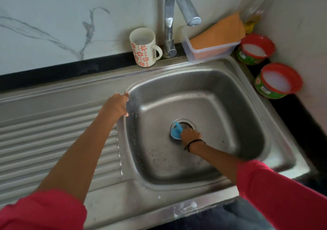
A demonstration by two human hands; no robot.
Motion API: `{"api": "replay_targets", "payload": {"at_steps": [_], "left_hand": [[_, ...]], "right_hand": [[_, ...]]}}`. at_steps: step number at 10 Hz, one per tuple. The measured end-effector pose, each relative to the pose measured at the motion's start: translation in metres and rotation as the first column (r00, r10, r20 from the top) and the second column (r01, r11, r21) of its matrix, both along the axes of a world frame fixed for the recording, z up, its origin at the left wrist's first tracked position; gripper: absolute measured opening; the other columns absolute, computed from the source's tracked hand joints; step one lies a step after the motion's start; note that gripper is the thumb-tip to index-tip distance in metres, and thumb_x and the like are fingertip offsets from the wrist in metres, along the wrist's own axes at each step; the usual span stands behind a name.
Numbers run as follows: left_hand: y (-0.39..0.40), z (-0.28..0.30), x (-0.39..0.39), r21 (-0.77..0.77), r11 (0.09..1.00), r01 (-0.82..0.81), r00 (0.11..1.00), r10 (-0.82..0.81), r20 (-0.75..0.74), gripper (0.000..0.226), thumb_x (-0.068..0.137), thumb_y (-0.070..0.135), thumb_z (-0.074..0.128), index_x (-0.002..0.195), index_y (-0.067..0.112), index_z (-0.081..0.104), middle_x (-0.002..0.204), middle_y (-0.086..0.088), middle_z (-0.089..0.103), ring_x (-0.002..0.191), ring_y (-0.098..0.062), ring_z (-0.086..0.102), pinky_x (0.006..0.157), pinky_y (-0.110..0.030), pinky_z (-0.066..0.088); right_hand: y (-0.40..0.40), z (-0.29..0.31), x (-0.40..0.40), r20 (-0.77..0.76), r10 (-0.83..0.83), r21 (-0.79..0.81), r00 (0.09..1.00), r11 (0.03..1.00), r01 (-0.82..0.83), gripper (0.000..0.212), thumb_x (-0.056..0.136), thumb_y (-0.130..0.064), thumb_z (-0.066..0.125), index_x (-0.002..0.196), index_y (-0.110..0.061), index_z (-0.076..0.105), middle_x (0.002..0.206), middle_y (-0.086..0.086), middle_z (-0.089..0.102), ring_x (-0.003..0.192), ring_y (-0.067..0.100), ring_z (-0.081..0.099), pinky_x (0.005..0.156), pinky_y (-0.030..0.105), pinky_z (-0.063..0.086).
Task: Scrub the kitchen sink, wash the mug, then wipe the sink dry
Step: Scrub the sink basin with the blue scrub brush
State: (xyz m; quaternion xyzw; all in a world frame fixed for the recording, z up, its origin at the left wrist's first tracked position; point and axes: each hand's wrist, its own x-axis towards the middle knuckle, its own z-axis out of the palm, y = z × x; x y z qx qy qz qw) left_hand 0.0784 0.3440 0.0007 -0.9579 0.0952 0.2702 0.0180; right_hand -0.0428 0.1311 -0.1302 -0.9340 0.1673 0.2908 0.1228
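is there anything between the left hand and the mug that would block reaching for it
Nothing visible does. The left hand grips the basin's left rim, and the mug stands on the sink's back ledge, left of the faucet. Only bare steel ledge lies between them; the faucet stands off that path.

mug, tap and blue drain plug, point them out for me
mug (pixel 143 48), head view, on its flowered side wall
tap (pixel 169 26), head view, on the upright stem
blue drain plug (pixel 175 133), head view, on the blue disc left of the right hand
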Motion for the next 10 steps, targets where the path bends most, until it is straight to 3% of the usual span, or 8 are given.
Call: {"api": "replay_targets", "payload": {"at_steps": [2,4,5,6,7,8,9,10], "left_hand": [[-0.001,-0.003,-0.007,0.010,1.000,-0.027,1.000,0.026,0.008,0.078,0.086,0.015,0.065,0.148,0.006,0.017,0.151,-0.023,0.020,0.131,-0.038,0.037,0.107,-0.038,0.030],[0.001,-0.010,-0.007,-0.004,0.997,-0.076,0.997,0.076,0.012,0.070,0.083,0.010,0.067,0.142,0.001,0.030,0.149,-0.020,0.029,0.131,-0.035,0.037,0.105,-0.031,0.028],[0.001,-0.012,-0.004,0.012,0.998,-0.066,0.997,0.066,0.029,0.081,0.083,0.013,0.068,0.147,0.005,0.018,0.152,-0.018,0.023,0.136,-0.033,0.032,0.108,-0.031,0.026],[-0.001,-0.013,-0.006,-0.001,0.996,-0.086,0.995,0.086,0.051,0.077,0.082,0.008,0.068,0.145,0.003,0.024,0.144,-0.021,0.036,0.127,-0.035,0.042,0.103,-0.034,0.033],[-0.007,-0.018,-0.018,-0.041,0.996,-0.085,0.987,0.090,0.136,0.060,0.086,0.001,0.056,0.141,0.003,0.032,0.137,-0.022,0.038,0.124,-0.038,0.043,0.103,-0.050,0.036],[-0.028,-0.020,-0.038,0.101,0.994,-0.036,0.969,0.010,0.248,0.065,0.090,0.002,0.048,0.147,0.011,0.020,0.155,-0.010,0.012,0.142,-0.029,0.018,0.110,-0.052,0.022],[-0.071,-0.026,-0.052,0.051,0.995,0.089,0.944,-0.101,0.314,0.057,0.094,0.008,0.038,0.148,0.018,0.022,0.158,-0.002,0.009,0.145,-0.018,0.013,0.117,-0.039,0.015],[-0.128,-0.014,-0.052,-0.115,0.988,0.107,0.964,-0.075,0.257,0.048,0.094,0.008,0.039,0.141,0.018,0.040,0.152,-0.001,0.030,0.137,-0.018,0.034,0.112,-0.034,0.029]], "right_hand": [[-0.034,0.019,0.003,0.089,-0.189,0.152,0.978,0.973,0.174,0.035,0.101,-0.012,0.029,0.132,0.001,0.039,0.133,0.014,0.052,0.121,0.029,0.053,0.098,0.035,0.042],[0.009,0.005,0.009,-0.168,-0.290,0.317,0.942,0.889,0.330,0.040,0.100,-0.005,0.032,0.139,0.002,0.035,0.144,0.015,0.039,0.133,0.026,0.040,0.091,0.019,0.045],[-0.014,-0.004,0.043,-0.256,0.058,0.317,0.965,0.948,0.028,0.041,0.098,-0.020,0.039,0.137,-0.008,0.043,0.144,0.007,0.041,0.132,0.027,0.040,0.089,0.014,0.046],[-0.025,-0.008,0.033,-0.281,-0.307,0.552,0.909,0.723,0.415,0.038,0.096,-0.014,0.043,0.131,0.001,0.049,0.139,0.015,0.046,0.127,0.031,0.043,0.067,-0.003,0.041],[-0.039,-0.001,0.009,-0.294,-0.145,0.470,0.945,0.839,0.275,0.039,0.097,-0.013,0.040,0.130,0.007,0.046,0.121,0.026,0.057,0.088,0.027,0.060,0.074,0.026,0.051],[-0.050,0.020,0.016,-0.357,-0.074,0.440,0.931,0.866,0.238,0.039,0.096,-0.016,0.045,0.127,0.007,0.049,0.079,0.020,0.056,0.049,0.022,0.051,0.050,0.023,0.046],[-0.080,0.064,0.017,-0.262,0.062,0.432,0.963,0.900,0.059,0.039,0.092,-0.015,0.050,0.124,0.008,0.049,0.081,0.015,0.056,0.036,0.008,0.049,0.032,0.015,0.036],[-0.130,0.117,0.024,0.010,0.046,0.390,0.999,0.920,-0.046,0.028,0.090,-0.019,0.050,0.115,-0.007,0.048,0.107,0.021,0.062,0.071,0.024,0.060,0.053,0.025,0.044]]}}
